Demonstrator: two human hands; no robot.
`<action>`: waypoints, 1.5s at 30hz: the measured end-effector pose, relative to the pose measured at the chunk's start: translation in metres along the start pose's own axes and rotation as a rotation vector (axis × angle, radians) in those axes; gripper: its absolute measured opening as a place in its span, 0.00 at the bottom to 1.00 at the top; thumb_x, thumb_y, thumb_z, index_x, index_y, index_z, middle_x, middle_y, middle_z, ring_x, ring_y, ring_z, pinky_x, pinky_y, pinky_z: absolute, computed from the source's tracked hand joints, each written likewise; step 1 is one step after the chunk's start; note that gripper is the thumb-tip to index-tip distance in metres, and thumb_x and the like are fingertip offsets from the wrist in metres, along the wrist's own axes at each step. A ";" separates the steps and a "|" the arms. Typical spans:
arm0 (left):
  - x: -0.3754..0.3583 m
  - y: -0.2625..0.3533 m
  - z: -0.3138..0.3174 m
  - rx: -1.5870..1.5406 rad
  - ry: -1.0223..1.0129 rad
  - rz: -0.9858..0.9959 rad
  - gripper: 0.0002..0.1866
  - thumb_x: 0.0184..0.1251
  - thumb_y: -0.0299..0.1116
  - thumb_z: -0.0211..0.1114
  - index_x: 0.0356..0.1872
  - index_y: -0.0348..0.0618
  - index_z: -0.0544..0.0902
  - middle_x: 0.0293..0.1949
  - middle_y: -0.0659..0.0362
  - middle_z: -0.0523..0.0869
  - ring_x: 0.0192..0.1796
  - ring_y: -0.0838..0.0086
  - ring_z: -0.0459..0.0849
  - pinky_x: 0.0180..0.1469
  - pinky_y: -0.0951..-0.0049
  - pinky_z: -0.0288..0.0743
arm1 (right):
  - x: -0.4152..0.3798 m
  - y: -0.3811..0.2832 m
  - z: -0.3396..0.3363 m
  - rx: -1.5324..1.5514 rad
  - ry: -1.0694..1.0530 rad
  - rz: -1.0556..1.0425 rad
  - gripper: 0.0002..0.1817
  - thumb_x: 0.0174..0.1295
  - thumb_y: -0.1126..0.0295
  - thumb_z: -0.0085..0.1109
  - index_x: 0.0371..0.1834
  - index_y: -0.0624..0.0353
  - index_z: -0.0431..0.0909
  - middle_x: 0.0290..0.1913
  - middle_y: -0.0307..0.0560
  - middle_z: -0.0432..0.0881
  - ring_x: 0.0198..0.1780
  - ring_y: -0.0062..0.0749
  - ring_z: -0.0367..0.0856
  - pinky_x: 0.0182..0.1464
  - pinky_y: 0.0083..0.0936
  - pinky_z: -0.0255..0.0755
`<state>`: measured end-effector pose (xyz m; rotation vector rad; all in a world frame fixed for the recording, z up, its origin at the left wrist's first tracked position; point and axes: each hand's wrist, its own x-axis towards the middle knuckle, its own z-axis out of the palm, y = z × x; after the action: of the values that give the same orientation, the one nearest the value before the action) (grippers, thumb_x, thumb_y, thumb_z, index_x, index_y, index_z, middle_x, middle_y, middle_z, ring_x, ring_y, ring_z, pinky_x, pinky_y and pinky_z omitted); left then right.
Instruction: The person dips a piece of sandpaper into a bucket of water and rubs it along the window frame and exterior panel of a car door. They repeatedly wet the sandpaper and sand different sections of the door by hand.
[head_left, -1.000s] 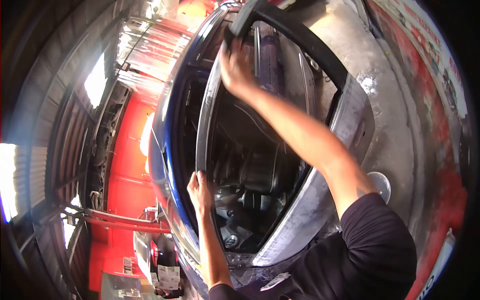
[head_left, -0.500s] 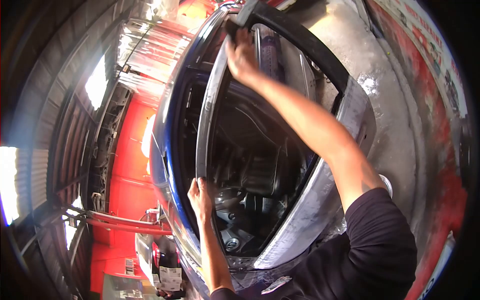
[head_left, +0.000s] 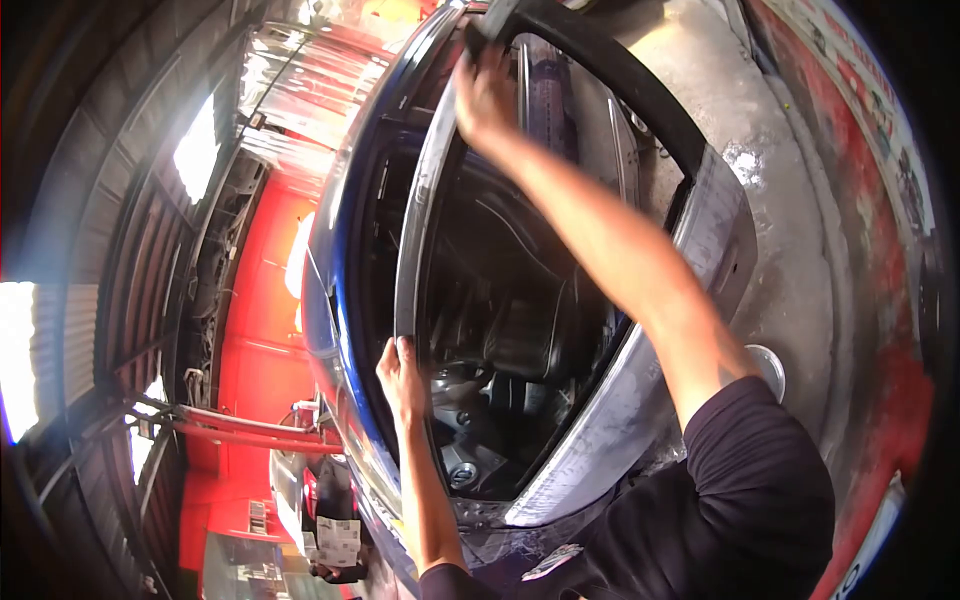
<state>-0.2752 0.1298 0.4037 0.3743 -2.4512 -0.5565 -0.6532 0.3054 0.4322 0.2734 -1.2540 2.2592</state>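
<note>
A car door (head_left: 610, 430) with patchy grey, scuffed paint stands open in front of me. Its narrow window frame (head_left: 416, 210) curves up the middle of the view, grey in places and black lower down. My left hand (head_left: 402, 385) is closed around the lower part of this frame, thumb along its face. Farther up, my right hand (head_left: 485, 100) is at the upper end of the frame, slightly blurred. Its fingers press a small dark pad (head_left: 474, 40) against the frame near the corner; the pad's exact kind is not clear.
Behind the door is the blue car body (head_left: 345, 330), with a dark seat (head_left: 525, 340) visible through the window opening. A concrete floor (head_left: 790, 240) and a red-and-white wall (head_left: 880, 130) lie right. Another vehicle with newspaper (head_left: 338, 540) on it stands lower left.
My right hand and the dark pad have shifted slightly up and right toward the frame's corner. The view has moved a little; my left hand keeps its hold on the frame.
</note>
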 end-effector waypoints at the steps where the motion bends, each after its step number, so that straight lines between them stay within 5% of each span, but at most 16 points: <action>1: 0.000 -0.001 -0.001 0.035 -0.005 0.006 0.27 0.90 0.52 0.56 0.33 0.39 0.75 0.25 0.68 0.68 0.31 0.83 0.64 0.33 0.72 0.60 | -0.058 -0.008 0.008 -0.041 -0.033 -0.089 0.42 0.86 0.50 0.42 0.84 0.81 0.52 0.84 0.87 0.52 0.87 0.77 0.51 0.85 0.68 0.46; 5: 0.001 -0.007 0.000 0.017 -0.002 0.017 0.26 0.90 0.51 0.57 0.34 0.38 0.77 0.25 0.68 0.69 0.31 0.83 0.65 0.34 0.72 0.60 | -0.123 -0.017 0.010 -0.080 -0.163 -0.096 0.43 0.87 0.52 0.42 0.87 0.80 0.45 0.87 0.86 0.44 0.88 0.78 0.45 0.87 0.66 0.42; 7: 0.002 0.001 0.003 0.003 0.003 0.000 0.26 0.89 0.51 0.57 0.34 0.38 0.77 0.26 0.68 0.69 0.32 0.83 0.64 0.34 0.72 0.59 | -0.052 0.030 0.013 -0.528 -0.041 -0.438 0.42 0.87 0.49 0.39 0.83 0.83 0.54 0.84 0.89 0.51 0.87 0.78 0.48 0.88 0.60 0.46; 8: -0.002 0.007 0.003 -0.009 0.011 -0.017 0.25 0.89 0.51 0.57 0.34 0.38 0.77 0.26 0.68 0.69 0.32 0.83 0.64 0.34 0.72 0.59 | -0.012 -0.018 -0.010 -0.091 -0.022 0.018 0.42 0.87 0.48 0.37 0.81 0.84 0.57 0.81 0.90 0.58 0.86 0.80 0.52 0.88 0.54 0.50; 10: -0.004 0.009 0.001 -0.017 0.016 -0.048 0.24 0.89 0.50 0.58 0.34 0.38 0.76 0.26 0.68 0.68 0.32 0.83 0.63 0.33 0.72 0.57 | -0.008 -0.039 -0.019 -0.003 -0.123 0.158 0.43 0.87 0.46 0.35 0.83 0.82 0.56 0.83 0.86 0.57 0.86 0.78 0.52 0.86 0.58 0.52; 12: 0.001 -0.005 0.000 -0.026 -0.007 -0.019 0.24 0.90 0.49 0.58 0.34 0.40 0.76 0.26 0.70 0.67 0.32 0.84 0.62 0.33 0.72 0.56 | -0.077 0.039 0.039 -0.380 -0.014 -0.298 0.44 0.87 0.47 0.36 0.86 0.80 0.49 0.86 0.84 0.48 0.88 0.76 0.48 0.85 0.67 0.48; 14: 0.002 -0.008 0.001 0.010 -0.010 0.009 0.24 0.90 0.49 0.58 0.33 0.41 0.75 0.26 0.71 0.66 0.32 0.84 0.61 0.33 0.72 0.55 | -0.182 -0.035 0.017 -0.072 -0.248 -0.039 0.44 0.88 0.49 0.39 0.87 0.79 0.43 0.89 0.82 0.40 0.90 0.74 0.43 0.85 0.72 0.44; 18: 0.005 0.005 0.005 -0.051 0.003 0.000 0.25 0.89 0.50 0.59 0.32 0.42 0.75 0.26 0.71 0.65 0.31 0.84 0.60 0.32 0.72 0.53 | -0.150 -0.025 0.026 -0.093 -0.104 -0.082 0.42 0.87 0.52 0.42 0.87 0.79 0.46 0.88 0.82 0.42 0.90 0.73 0.43 0.85 0.70 0.45; 20: -0.001 -0.001 0.000 -0.049 0.016 -0.003 0.25 0.89 0.51 0.59 0.31 0.42 0.74 0.26 0.71 0.65 0.31 0.84 0.60 0.32 0.72 0.52 | -0.103 -0.003 0.024 -0.668 -0.075 -0.426 0.42 0.87 0.52 0.42 0.87 0.80 0.47 0.88 0.81 0.43 0.90 0.72 0.42 0.85 0.69 0.45; 22: 0.002 -0.019 -0.001 -0.019 -0.030 -0.018 0.27 0.91 0.53 0.54 0.36 0.38 0.79 0.26 0.68 0.68 0.32 0.81 0.62 0.35 0.71 0.58 | -0.076 -0.039 0.014 0.083 -0.012 0.086 0.42 0.87 0.51 0.44 0.87 0.78 0.47 0.89 0.79 0.43 0.91 0.70 0.41 0.85 0.72 0.43; 24: 0.005 -0.022 -0.001 -0.062 -0.039 -0.023 0.26 0.91 0.52 0.54 0.36 0.39 0.79 0.26 0.69 0.68 0.32 0.81 0.62 0.35 0.71 0.57 | -0.161 0.003 0.046 -0.160 -0.061 -0.236 0.43 0.87 0.50 0.44 0.89 0.75 0.43 0.90 0.77 0.41 0.91 0.68 0.39 0.84 0.75 0.41; 26: 0.002 -0.012 0.000 -0.050 -0.011 0.023 0.26 0.89 0.52 0.59 0.31 0.43 0.74 0.25 0.72 0.64 0.31 0.85 0.59 0.32 0.72 0.52 | -0.221 -0.053 0.014 0.035 -0.340 0.105 0.44 0.88 0.51 0.42 0.90 0.74 0.38 0.90 0.76 0.38 0.92 0.67 0.36 0.84 0.75 0.40; 32: 0.000 0.005 0.000 -0.050 -0.007 0.016 0.26 0.89 0.52 0.58 0.31 0.43 0.73 0.25 0.72 0.64 0.31 0.85 0.60 0.32 0.72 0.52 | -0.053 -0.032 -0.011 -0.059 -0.058 -0.018 0.44 0.87 0.47 0.37 0.87 0.79 0.45 0.89 0.79 0.42 0.91 0.69 0.40 0.88 0.63 0.38; 36: -0.002 0.003 -0.001 -0.044 -0.016 0.002 0.25 0.89 0.50 0.58 0.31 0.43 0.74 0.26 0.72 0.64 0.31 0.85 0.60 0.32 0.72 0.52 | -0.117 0.011 0.022 -0.135 -0.102 -0.280 0.45 0.88 0.47 0.37 0.88 0.78 0.42 0.89 0.80 0.43 0.91 0.71 0.40 0.86 0.66 0.42; 41: -0.006 0.008 0.000 -0.048 -0.010 0.006 0.25 0.90 0.49 0.58 0.33 0.40 0.75 0.26 0.70 0.66 0.32 0.84 0.61 0.33 0.72 0.54 | -0.051 0.000 -0.007 -0.017 -0.001 -0.224 0.43 0.88 0.45 0.35 0.87 0.77 0.50 0.89 0.77 0.46 0.91 0.68 0.42 0.90 0.56 0.38; 45: -0.006 0.004 0.001 -0.023 -0.001 -0.001 0.25 0.90 0.50 0.57 0.33 0.40 0.74 0.26 0.69 0.66 0.32 0.83 0.62 0.33 0.72 0.56 | 0.055 -0.008 -0.035 -0.040 0.033 0.021 0.41 0.86 0.45 0.38 0.84 0.75 0.57 0.84 0.81 0.57 0.85 0.72 0.58 0.86 0.56 0.55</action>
<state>-0.2716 0.1361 0.4025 0.3662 -2.4433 -0.5853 -0.6918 0.3572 0.4416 0.2085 -1.2896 2.2447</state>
